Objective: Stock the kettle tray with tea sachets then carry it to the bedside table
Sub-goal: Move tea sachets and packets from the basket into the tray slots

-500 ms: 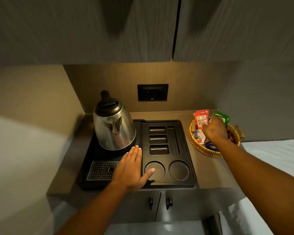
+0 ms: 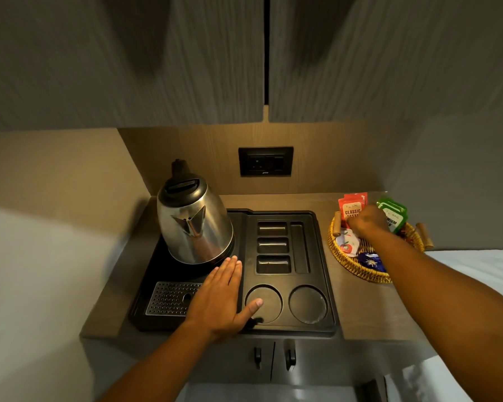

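Note:
A black kettle tray (image 2: 317, 221) lies on the counter with a steel kettle (image 2: 193, 227) on its left half. Its three sachet slots (image 2: 273, 264) and two round cup recesses (image 2: 307, 304) hold nothing. My left hand (image 2: 221, 297) rests flat on the tray just in front of the kettle, thumb in the left recess. My right hand (image 2: 368, 223) reaches into a wicker basket (image 2: 349, 264) to the right of the tray, between red sachets (image 2: 352, 206) and green sachets (image 2: 394, 213). Its fingertips are hidden, so I cannot see a grip.
The basket also holds a white sachet (image 2: 349, 242) and a blue one (image 2: 370, 261). A wall socket (image 2: 265, 161) sits behind the tray, under low upper cabinets. Cabinet doors with handles (image 2: 257, 356) are below the counter. A white bed (image 2: 476, 271) lies to the right.
My right hand has shifted slightly among the sachets and more of the green ones shows. My left hand stays flat on the tray.

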A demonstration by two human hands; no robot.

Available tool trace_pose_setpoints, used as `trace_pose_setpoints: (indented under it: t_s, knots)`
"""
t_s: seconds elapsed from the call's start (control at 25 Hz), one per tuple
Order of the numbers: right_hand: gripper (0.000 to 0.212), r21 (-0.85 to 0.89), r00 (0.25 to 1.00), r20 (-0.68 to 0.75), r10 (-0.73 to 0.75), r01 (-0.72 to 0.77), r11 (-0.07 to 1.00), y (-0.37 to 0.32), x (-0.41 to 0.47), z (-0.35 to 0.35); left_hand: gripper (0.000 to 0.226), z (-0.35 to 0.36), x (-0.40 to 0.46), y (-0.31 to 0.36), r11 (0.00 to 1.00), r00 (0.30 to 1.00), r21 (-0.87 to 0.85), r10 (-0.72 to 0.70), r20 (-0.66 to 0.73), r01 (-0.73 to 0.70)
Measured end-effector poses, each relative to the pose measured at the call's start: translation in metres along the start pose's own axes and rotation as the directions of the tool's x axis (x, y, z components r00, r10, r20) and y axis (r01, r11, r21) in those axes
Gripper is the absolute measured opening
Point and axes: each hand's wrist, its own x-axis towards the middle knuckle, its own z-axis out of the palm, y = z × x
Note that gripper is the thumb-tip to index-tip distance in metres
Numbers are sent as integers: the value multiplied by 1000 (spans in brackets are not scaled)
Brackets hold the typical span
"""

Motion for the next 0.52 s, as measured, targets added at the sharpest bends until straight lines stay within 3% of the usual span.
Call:
trace_pose_setpoints:
  t_s: [0.16, 0.36, 0.52]
  knots:
    - [22, 21, 1000, -2, 15, -15, 1000, -1, -1, -5, 102, 1, 1, -1, 1000, 1000, 8, -1, 5, 1]
    - [26, -91, 991, 126, -39, 51, 995, 1, -5, -34, 103, -1, 0, 1, 1000, 1000, 5, 3, 13, -4]
    - [28, -89, 972, -35, -233, 229, 969, -4, -20, -65, 103, -2, 1, 1, 1000, 1000, -4, -2, 16, 2]
